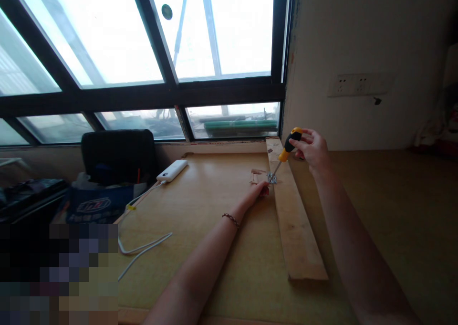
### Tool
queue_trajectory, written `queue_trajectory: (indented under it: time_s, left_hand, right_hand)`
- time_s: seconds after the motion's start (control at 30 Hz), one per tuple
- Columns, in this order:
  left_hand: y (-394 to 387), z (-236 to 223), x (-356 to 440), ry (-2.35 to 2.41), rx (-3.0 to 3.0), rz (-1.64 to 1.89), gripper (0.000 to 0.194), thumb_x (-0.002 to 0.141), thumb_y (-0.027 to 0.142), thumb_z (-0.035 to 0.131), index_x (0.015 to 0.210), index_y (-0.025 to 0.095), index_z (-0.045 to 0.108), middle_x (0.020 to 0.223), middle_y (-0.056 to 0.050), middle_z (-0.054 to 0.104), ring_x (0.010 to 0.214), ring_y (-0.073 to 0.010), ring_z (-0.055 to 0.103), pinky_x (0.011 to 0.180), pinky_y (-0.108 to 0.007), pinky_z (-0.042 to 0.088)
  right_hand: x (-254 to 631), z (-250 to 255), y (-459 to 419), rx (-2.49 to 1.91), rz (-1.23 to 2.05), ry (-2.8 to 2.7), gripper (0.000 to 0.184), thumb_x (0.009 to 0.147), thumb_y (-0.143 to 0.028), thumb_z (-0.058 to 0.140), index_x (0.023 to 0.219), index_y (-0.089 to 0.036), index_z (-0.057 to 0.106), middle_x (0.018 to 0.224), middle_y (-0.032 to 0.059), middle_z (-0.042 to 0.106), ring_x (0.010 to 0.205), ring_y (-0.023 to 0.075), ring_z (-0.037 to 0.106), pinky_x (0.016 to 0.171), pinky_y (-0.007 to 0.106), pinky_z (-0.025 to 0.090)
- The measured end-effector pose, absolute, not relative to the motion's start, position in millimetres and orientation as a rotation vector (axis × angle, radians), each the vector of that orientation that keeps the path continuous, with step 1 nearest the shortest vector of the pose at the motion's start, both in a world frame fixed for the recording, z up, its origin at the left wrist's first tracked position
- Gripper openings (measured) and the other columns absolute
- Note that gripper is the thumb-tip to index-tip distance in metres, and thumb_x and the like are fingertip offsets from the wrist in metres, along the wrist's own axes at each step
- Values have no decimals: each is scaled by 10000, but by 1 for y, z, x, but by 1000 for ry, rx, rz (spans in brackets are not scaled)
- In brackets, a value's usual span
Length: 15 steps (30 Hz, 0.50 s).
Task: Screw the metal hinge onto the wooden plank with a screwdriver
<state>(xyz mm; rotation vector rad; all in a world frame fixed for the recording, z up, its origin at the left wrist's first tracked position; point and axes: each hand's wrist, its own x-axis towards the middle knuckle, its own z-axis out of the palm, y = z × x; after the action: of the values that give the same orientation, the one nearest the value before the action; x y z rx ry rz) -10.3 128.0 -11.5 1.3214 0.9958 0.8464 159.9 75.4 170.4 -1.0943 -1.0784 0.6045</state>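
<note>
My right hand (312, 149) grips a screwdriver (287, 148) with a black and yellow handle, held tilted. Its shaft runs down to a small shiny metal piece (272, 177), which looks like a hinge, at the left edge of a long wooden board (298, 229). Close beside the metal piece, my left hand (260, 190) has its fingers curled near the screwdriver's tip; whatever they pinch is too small to make out. A torn brown and clear wrapper (258, 176) lies just left of the metal piece.
The board lies lengthwise on a yellowish table (229, 277). At the table's left are a white power bank (172, 171) and its white cable (143, 248). Beyond stand a black chair (118, 155) and a blue bag (91, 203). A window and a wall with sockets (352, 84) border the table.
</note>
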Motion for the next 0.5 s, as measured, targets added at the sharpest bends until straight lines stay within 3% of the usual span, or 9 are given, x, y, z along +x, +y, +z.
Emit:
queue_trajectory:
  time_s: [0.13, 0.33, 0.5]
  left_hand:
    - [126, -10, -10, 984, 1313, 863, 371, 703, 425, 479, 485, 130, 534, 498, -26, 514, 437, -66, 394, 441, -224, 255]
    - [124, -5, -10, 1016, 1325, 843, 385, 700, 445, 472, 484, 132, 531, 486, -16, 491, 439, -64, 386, 441, -219, 261]
    - [126, -7, -10, 1016, 1308, 827, 375, 684, 458, 480, 497, 136, 527, 513, -21, 512, 452, -65, 396, 443, -217, 261]
  right_hand:
    - [157, 172, 73, -1114, 614, -1076, 504, 600, -360, 676, 1035, -180, 497, 971, 71, 620, 445, 71, 510, 319, 182, 329]
    - [163, 166, 80, -1218, 344, -1153, 540, 502, -484, 736, 923, -195, 560, 939, 47, 584, 665, 149, 567, 426, 222, 438]
    - [167, 161, 85, -1221, 239, -1163, 558, 528, -414, 735, 1007, -206, 539, 933, 48, 588, 758, 179, 565, 544, 276, 479]
